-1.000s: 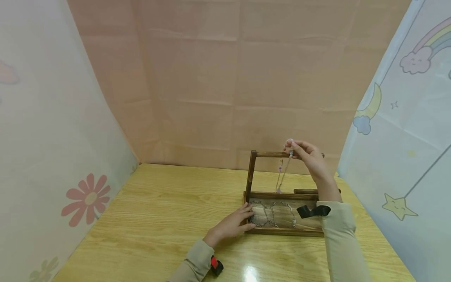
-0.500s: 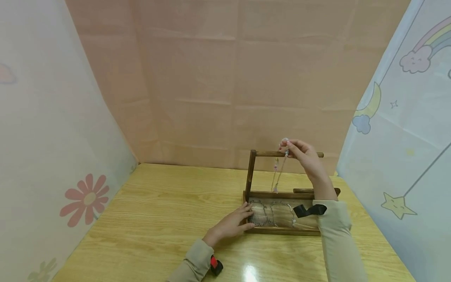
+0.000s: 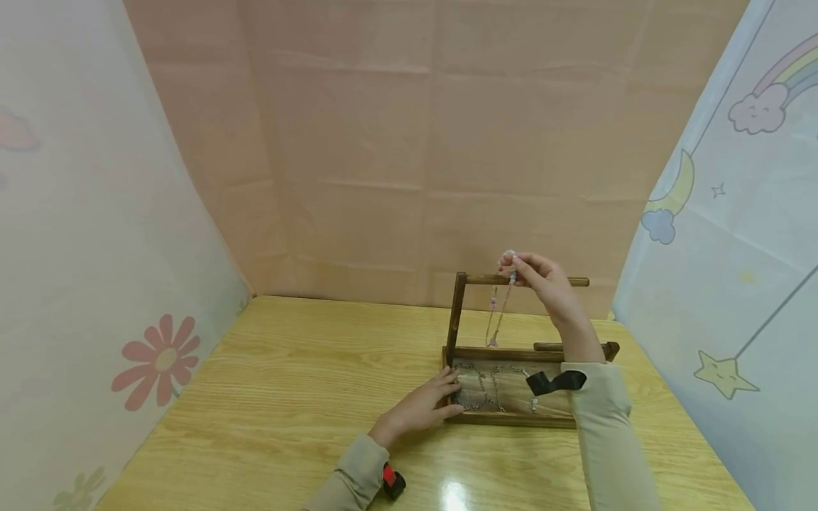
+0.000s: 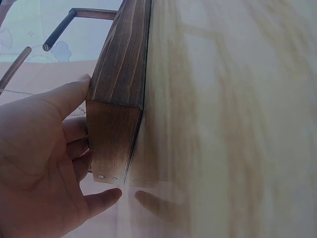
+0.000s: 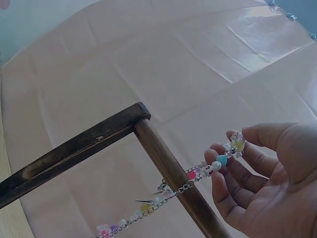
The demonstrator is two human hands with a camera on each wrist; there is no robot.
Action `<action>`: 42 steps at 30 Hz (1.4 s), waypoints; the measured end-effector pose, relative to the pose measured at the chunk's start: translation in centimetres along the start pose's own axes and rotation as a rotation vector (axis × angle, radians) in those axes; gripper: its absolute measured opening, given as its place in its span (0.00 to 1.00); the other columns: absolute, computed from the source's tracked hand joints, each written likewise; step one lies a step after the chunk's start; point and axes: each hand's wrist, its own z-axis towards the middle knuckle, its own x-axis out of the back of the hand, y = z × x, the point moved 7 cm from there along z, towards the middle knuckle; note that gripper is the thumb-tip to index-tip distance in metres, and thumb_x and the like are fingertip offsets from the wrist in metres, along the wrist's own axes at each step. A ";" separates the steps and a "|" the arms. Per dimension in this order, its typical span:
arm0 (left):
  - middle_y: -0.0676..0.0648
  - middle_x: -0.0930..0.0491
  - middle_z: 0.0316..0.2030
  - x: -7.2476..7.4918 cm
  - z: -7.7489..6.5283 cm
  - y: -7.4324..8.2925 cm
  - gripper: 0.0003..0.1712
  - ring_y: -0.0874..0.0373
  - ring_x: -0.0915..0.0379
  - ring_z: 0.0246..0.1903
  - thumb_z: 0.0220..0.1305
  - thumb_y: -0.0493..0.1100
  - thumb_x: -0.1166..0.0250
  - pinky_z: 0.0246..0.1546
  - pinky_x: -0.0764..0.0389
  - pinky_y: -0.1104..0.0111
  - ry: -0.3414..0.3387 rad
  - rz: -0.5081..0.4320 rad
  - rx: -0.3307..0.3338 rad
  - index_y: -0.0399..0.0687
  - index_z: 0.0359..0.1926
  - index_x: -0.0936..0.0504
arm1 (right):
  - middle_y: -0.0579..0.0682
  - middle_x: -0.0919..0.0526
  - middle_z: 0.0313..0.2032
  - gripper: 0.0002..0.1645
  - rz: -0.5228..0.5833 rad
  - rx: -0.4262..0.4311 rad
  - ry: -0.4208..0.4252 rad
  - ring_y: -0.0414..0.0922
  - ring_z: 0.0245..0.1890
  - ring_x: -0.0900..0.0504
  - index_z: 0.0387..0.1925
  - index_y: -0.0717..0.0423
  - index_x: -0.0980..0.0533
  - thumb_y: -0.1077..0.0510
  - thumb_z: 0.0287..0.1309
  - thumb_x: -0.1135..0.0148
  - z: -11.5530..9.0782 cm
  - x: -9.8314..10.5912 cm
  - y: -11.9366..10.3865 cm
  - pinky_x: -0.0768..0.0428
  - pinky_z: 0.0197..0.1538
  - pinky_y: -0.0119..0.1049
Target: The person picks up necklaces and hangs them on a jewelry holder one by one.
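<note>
My right hand pinches a beaded chain necklace between thumb and fingers at the upper bar of a dark wooden jewellery stand. In the right wrist view, the necklace passes around the bar, its clear, turquoise and pink beads at my fingertips, and its chain hangs down on the far side. My left hand grips the left end of the stand's tray. Seen from the left wrist, its fingers curl over the rim of the tray's end wall, and the thumb is at the corner.
Two chains lie in the tray, a dark one at the left and one with pale beads beside it. A lower wooden bar sticks out behind the tray, partly hidden by my right forearm. Fabric walls surround the wooden table.
My right hand has moved left along the upper bar with the necklace, towards the upright post. The left hand has stayed on the tray's end.
</note>
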 end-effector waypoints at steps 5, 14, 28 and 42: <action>0.49 0.52 0.72 -0.1 0.0 -0.1 0.34 0.56 0.65 0.72 0.68 0.60 0.53 0.67 0.45 0.53 -0.005 -0.008 0.007 0.45 0.67 0.38 | 0.51 0.20 0.46 0.24 0.000 0.000 -0.005 0.42 0.43 0.21 0.53 0.70 0.30 0.53 0.67 0.51 0.0 -0.6 -0.1 0.24 0.42 0.29; 0.49 0.51 0.71 0.0 0.0 0.0 0.35 0.55 0.63 0.72 0.68 0.61 0.53 0.67 0.45 0.54 0.005 0.001 0.007 0.44 0.67 0.37 | 0.52 0.19 0.44 0.24 0.007 -0.004 -0.021 0.43 0.42 0.21 0.52 0.70 0.30 0.52 0.67 0.51 0.0 -1.7 -0.1 0.24 0.41 0.27; 0.48 0.50 0.71 0.0 0.0 0.1 0.35 0.55 0.63 0.72 0.68 0.61 0.53 0.67 0.45 0.54 0.005 0.005 0.001 0.44 0.67 0.37 | 0.56 0.21 0.47 0.26 -0.028 -0.039 -0.042 0.48 0.47 0.23 0.52 0.68 0.30 0.48 0.67 0.51 0.0 -2.7 0.5 0.24 0.43 0.29; 0.49 0.51 0.71 0.1 0.1 0.1 0.36 0.55 0.64 0.72 0.68 0.62 0.54 0.67 0.45 0.54 -0.003 -0.001 0.009 0.44 0.67 0.38 | 0.57 0.22 0.50 0.26 -0.048 -0.053 -0.068 0.41 0.45 0.22 0.52 0.67 0.29 0.48 0.67 0.52 -0.4 -3.5 1.1 0.24 0.45 0.30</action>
